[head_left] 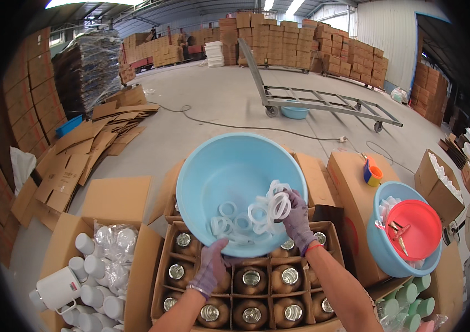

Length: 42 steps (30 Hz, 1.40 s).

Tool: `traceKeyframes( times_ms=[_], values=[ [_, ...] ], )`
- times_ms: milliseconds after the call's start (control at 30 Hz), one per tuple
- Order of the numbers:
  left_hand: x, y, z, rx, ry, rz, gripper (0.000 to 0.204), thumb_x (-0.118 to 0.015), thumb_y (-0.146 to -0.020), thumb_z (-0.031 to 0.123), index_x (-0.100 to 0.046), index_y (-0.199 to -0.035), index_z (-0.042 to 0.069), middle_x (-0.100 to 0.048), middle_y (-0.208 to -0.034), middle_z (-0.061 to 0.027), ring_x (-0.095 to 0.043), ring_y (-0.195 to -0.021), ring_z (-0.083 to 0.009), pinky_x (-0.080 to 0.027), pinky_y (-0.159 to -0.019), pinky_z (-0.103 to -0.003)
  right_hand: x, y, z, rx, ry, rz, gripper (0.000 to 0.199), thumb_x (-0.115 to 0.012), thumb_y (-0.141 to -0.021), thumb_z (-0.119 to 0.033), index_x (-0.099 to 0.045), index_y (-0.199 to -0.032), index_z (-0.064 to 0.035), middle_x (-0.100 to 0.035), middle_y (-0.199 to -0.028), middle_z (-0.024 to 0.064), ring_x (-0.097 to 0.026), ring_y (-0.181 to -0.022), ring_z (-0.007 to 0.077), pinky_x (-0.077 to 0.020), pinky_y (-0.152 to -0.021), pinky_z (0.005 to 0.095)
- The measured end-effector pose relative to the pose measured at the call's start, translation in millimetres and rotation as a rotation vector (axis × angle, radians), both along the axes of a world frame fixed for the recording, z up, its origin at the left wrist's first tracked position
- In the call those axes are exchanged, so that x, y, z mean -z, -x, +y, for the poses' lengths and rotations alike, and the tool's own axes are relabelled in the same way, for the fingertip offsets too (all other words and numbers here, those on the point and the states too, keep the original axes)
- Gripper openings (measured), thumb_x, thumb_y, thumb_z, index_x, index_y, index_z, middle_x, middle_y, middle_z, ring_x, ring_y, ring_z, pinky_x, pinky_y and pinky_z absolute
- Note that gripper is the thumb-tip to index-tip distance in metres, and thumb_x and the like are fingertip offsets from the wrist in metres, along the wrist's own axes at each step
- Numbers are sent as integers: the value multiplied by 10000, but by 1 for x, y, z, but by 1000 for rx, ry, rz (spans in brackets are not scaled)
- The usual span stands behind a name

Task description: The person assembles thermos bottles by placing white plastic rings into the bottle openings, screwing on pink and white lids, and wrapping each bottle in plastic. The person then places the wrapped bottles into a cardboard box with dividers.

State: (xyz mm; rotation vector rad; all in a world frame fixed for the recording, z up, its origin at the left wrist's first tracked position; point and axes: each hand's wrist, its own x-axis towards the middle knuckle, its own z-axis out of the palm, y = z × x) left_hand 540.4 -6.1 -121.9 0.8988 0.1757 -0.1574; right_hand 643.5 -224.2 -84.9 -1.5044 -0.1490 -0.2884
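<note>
A large light-blue plastic basin [218, 166] rests tilted toward me over a divided carton [269, 293]. In its lower part lie several translucent white rings [228, 209]. My left hand [211, 269], in a purple-grey glove, grips the basin's near rim with the thumb over the edge. My right hand [297, 221], gloved alike, is inside the basin's right side, closed on a bunch of white rings [279, 206]. Below the basin, shiny-mouthed bottle liners [250, 278] stand upright in the carton's compartments. The basin hides the carton's far rows.
At left, an open carton holds white cups [95, 266] and a white jug [58, 289]. At right, a red bowl [423, 221] sits in another blue basin [376, 238], beside tape rolls [372, 172]. Green cups [407, 293] lie lower right. A flat cart [323, 97] and cable [235, 125] are ahead.
</note>
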Motion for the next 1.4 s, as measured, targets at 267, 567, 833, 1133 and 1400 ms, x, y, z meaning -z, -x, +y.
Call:
traceKeyframes(
  times_ms=[267,567,833,1133,1400],
  values=[
    [0,-30,-28,-85,-152,21,657,-544,-989,531,-492,-1346,-18,-642,-1132,-150,-686,-895,-226,-614,-783,-379,15,31,-25,-123,-363,122,398,-715,-854,-18,-625,-1241,-40,-651,-1098,22,-653,-904,116,-576,-753,270],
    [12,64,-27,145,-451,151,313,-681,-959,282,-695,-1055,-16,-643,-717,-14,-600,-618,-82,-490,-562,-232,102,118,-6,-93,179,171,340,-749,-769,-72,-694,-1102,-33,-609,-1087,105,-625,-1013,223,-502,-890,327],
    [53,56,67,-86,-1699,-627,122,-731,-848,153,-710,-948,87,-659,-1008,-84,-631,-867,-264,-523,-761,-375,100,143,-15,-97,64,326,297,-660,-925,-123,-637,-1199,-11,-676,-1057,23,-621,-931,82,-526,-817,253],
    [64,81,75,133,-1779,-742,361,-759,-788,142,-657,-1125,60,-594,-1251,-143,-565,-1129,-361,-454,-996,-443,97,152,-11,-61,-305,421,352,-678,-888,-67,-629,-1231,-5,-622,-1157,47,-624,-1029,124,-532,-873,277],
    [30,55,42,354,-2219,-636,491,-759,-791,242,-612,-1226,68,-622,-1161,-131,-594,-1021,-330,-483,-885,-431,102,178,-19,-9,-505,429,375,-698,-939,-150,-605,-1282,-29,-692,-1105,33,-670,-951,116,-562,-820,271]
  ],
)
